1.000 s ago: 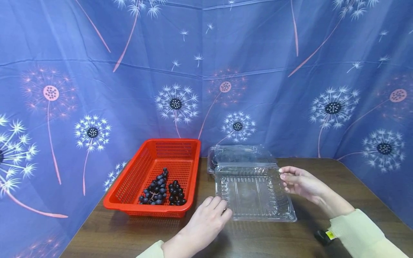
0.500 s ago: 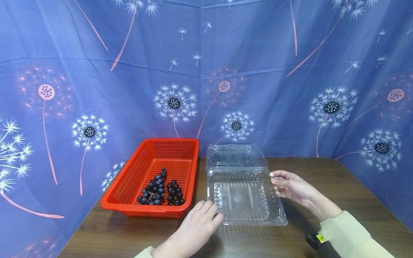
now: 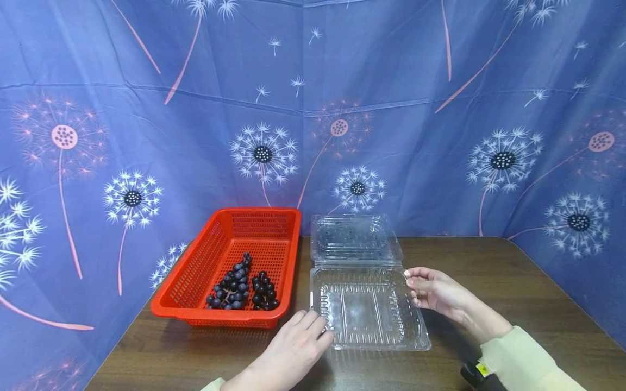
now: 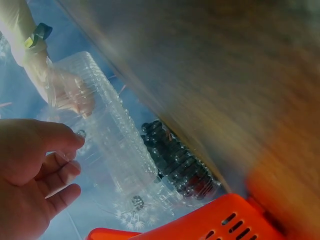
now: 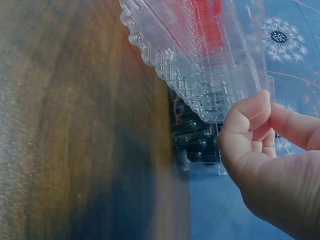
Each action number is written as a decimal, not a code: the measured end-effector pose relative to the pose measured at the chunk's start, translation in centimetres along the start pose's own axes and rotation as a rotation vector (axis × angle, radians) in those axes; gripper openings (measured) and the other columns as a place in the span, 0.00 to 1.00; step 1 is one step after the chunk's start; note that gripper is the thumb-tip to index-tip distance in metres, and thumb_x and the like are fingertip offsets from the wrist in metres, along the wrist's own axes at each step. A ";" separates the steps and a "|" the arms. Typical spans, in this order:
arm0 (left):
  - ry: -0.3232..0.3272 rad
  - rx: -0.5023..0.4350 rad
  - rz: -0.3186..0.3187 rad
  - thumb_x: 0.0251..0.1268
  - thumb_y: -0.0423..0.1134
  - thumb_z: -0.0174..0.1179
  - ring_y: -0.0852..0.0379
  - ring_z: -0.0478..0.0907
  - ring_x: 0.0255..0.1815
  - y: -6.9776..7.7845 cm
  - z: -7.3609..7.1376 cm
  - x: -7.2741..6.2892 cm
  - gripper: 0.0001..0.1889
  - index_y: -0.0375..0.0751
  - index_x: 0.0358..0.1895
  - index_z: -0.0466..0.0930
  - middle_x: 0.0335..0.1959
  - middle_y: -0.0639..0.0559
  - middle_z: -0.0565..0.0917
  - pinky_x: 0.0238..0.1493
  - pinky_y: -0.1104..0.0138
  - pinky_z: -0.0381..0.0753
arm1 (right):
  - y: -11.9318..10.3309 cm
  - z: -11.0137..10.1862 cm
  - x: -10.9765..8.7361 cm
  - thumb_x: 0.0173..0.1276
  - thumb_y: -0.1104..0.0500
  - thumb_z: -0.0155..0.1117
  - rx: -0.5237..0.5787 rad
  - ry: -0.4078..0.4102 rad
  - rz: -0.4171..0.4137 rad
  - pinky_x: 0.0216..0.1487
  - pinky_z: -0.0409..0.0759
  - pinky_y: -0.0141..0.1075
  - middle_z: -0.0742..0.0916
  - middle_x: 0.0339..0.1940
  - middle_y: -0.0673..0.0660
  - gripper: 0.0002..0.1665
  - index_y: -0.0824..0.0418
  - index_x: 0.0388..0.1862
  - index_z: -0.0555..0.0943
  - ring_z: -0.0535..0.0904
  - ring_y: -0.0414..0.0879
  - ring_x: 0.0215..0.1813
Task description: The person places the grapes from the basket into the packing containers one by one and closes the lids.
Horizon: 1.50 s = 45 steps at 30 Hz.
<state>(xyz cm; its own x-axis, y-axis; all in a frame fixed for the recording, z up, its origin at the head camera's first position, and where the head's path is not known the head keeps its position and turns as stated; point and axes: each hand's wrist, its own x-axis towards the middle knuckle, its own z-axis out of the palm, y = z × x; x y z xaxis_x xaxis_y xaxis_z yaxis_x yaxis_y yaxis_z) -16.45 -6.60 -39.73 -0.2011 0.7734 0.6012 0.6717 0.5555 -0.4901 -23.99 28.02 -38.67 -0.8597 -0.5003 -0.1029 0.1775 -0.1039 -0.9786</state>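
Both hands hold a clear plastic clamshell box [image 3: 364, 312] above the table by its sides. My left hand [image 3: 295, 345] grips its left edge near the front corner; in the left wrist view the thumb [image 4: 62, 137] lies along the rim. My right hand [image 3: 440, 293] pinches the right edge toward the back, between thumb and fingers. The box's inside shows only bare ribbed plastic. Behind it stands another clear box [image 5: 197, 135] with dark fruit inside, partly covered from the head view by the held box's raised back part.
A red perforated basket [image 3: 225, 313] stands to the left, holding two bunches of dark grapes [image 3: 233, 288] [image 3: 264, 292]. The brown wooden table [image 3: 469, 255] meets a blue dandelion-patterned cloth [image 3: 415, 136] at the back and sides.
Both hands have brought the clear clamshell box left and lower, toward the person, still holding its edges. The basket and grapes stay in place; the view shifts slightly.
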 end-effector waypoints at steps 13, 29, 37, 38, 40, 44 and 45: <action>-0.077 -0.025 0.008 0.55 0.40 0.43 0.57 0.69 0.33 0.1 0.1 -0.7 0.07 0.50 0.28 0.72 0.28 0.57 0.72 0.36 0.67 0.66 | 1.2 0.3 0.2 0.69 0.66 0.50 0.004 0.022 0.043 0.38 0.77 0.30 0.79 0.33 0.46 0.08 0.59 0.45 0.71 0.76 0.37 0.34; -0.149 -0.027 0.024 0.54 0.42 0.48 0.57 0.69 0.33 0.1 0.2 -1.1 0.04 0.52 0.29 0.73 0.29 0.58 0.73 0.34 0.67 0.65 | 1.8 0.6 0.3 0.69 0.67 0.50 0.018 0.029 0.085 0.38 0.77 0.30 0.79 0.33 0.47 0.08 0.61 0.46 0.70 0.76 0.37 0.34; -0.154 -0.043 0.020 0.52 0.42 0.50 0.58 0.69 0.33 -0.1 0.3 -1.2 0.03 0.52 0.29 0.72 0.28 0.58 0.72 0.33 0.68 0.64 | 2.4 0.5 0.4 0.69 0.66 0.51 0.030 0.072 0.109 0.39 0.77 0.30 0.78 0.33 0.48 0.09 0.61 0.47 0.70 0.77 0.38 0.35; -0.151 -0.045 0.019 0.52 0.42 0.50 0.58 0.69 0.32 -0.1 0.4 -1.1 0.03 0.52 0.29 0.72 0.28 0.58 0.72 0.32 0.68 0.64 | 2.4 0.5 0.4 0.69 0.65 0.52 0.027 0.079 0.113 0.39 0.77 0.30 0.78 0.34 0.49 0.09 0.62 0.48 0.70 0.77 0.38 0.35; -0.140 -0.048 0.021 0.52 0.42 0.50 0.59 0.69 0.31 -0.2 0.4 -1.1 0.02 0.52 0.28 0.72 0.27 0.59 0.72 0.31 0.68 0.64 | 2.5 0.5 0.4 0.69 0.65 0.52 0.026 0.086 0.121 0.39 0.78 0.30 0.78 0.34 0.49 0.11 0.63 0.49 0.69 0.77 0.38 0.35; -0.140 -0.045 0.024 0.52 0.42 0.51 0.59 0.68 0.30 -0.2 0.4 -1.1 0.02 0.52 0.28 0.72 0.26 0.59 0.72 0.31 0.69 0.64 | 2.5 0.4 0.3 0.69 0.64 0.53 0.024 0.091 0.129 0.41 0.78 0.30 0.79 0.35 0.50 0.14 0.65 0.52 0.68 0.78 0.39 0.36; -0.143 -0.044 0.022 0.52 0.42 0.51 0.59 0.69 0.30 -0.2 0.4 -1.0 0.02 0.52 0.27 0.72 0.26 0.59 0.72 0.31 0.69 0.64 | 2.5 0.4 0.3 0.69 0.64 0.53 0.028 0.092 0.130 0.41 0.79 0.30 0.79 0.35 0.50 0.14 0.65 0.52 0.69 0.78 0.39 0.36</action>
<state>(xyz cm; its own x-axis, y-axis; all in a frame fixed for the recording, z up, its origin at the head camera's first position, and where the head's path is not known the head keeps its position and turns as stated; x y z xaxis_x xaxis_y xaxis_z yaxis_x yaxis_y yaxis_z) -16.69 -7.41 -40.48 -0.2834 0.8223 0.4935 0.7072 0.5268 -0.4716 -23.62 27.27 -41.04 -0.8686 -0.4303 -0.2457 0.3025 -0.0677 -0.9507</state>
